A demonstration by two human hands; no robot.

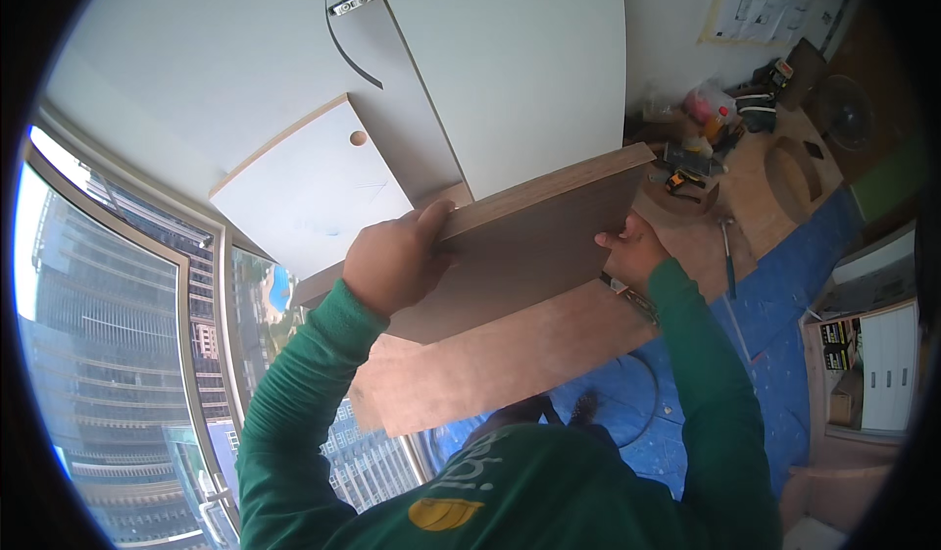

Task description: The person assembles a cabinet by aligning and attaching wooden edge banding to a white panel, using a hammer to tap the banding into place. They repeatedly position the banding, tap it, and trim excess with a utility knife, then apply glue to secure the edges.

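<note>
Where daylight comes in at far left, a tall framed window (108,295) looks out on high-rise buildings. Right of it, a pale panel (304,182) with one round hole near its upper corner leans askew; above it, a thin dark strip (353,55) curves down from a small metal fitting (355,1). Next, the left hand (392,266), green sleeve at the wrist: fingers bent round the upper long edge of a brown board (529,251), gripping it, tips partly hidden. Board is at centre, between both hands, broad brown face toward the wearer, wood-grain edge uppermost and rising to the right. Behind it stands a large white panel (510,70); below, a plywood sheet (510,354), contact with the board's lower edge not clear. Right hand (635,251) at the board's right end: thumb on the brown face, the other fingers mostly out of sight, their spread hard to tell. Beyond, an orange-and-black tape measure (678,181) among cluttered tools, then a hammer (728,256) near a blue floor sheet (774,305), a coiled brown strip (789,182), and, far right, a white drawer unit (887,369).
</note>
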